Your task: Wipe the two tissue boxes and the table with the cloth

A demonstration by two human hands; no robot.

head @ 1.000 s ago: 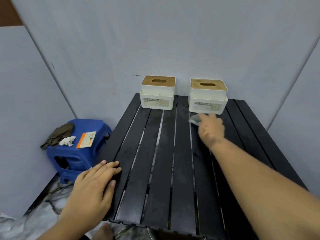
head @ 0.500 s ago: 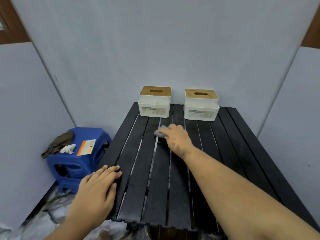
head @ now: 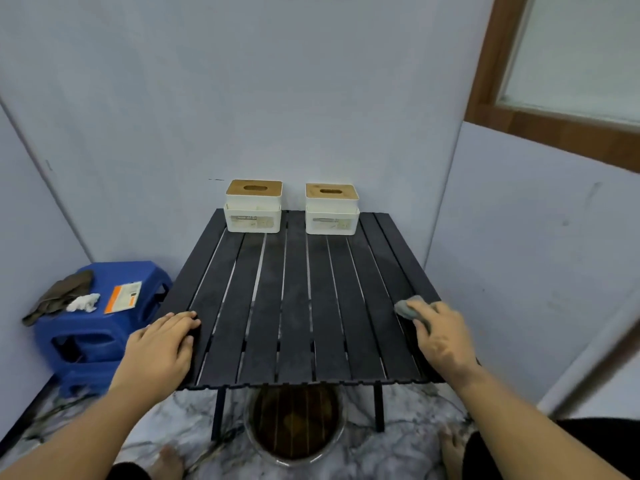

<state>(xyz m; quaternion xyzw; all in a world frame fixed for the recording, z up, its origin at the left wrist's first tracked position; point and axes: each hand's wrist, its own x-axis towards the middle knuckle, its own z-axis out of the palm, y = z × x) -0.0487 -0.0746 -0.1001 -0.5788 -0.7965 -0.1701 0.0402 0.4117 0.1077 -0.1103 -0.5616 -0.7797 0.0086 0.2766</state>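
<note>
Cloth [head: 408, 308]: small grey wad under the right hand [head: 441, 336], down on the slats near the table's right edge – only the front corner pokes out past the fingers, rest covered.
Right hand: fingers curled down over the cloth, pressing it flat on the slat – looks like mid-wipe on the table part of the job, so low and flat makes sense.
Left hand [head: 162, 344]: spread flat, fingers straight, resting on the front-left corner of the table [head: 294, 306], holding nothing – probably bracing a light folding table against sliding.
Left tissue box [head: 253, 211]: white with a wooden slotted lid, parked at the far edge close to the wall.
Right tissue box [head: 331, 210]: same build, just beside the other with a slat-wide gap between – pushed back, likely to free up the slats for wiping.
Box labels: print too blurry to read; tissue inside not visible.
Already wiped or not: no telling from surfaces – slats look smudgy and grey in patches.
Under the table: round brown bowl-ish thing [head: 294, 424], seen through slats, contents unclear.
Blue stool [head: 104, 327]: off to the left, holding a dark rag, a white crumple and an orange card – card text unreadable.
Cut off: both forearms and bare feet at the bottom edge.
</note>
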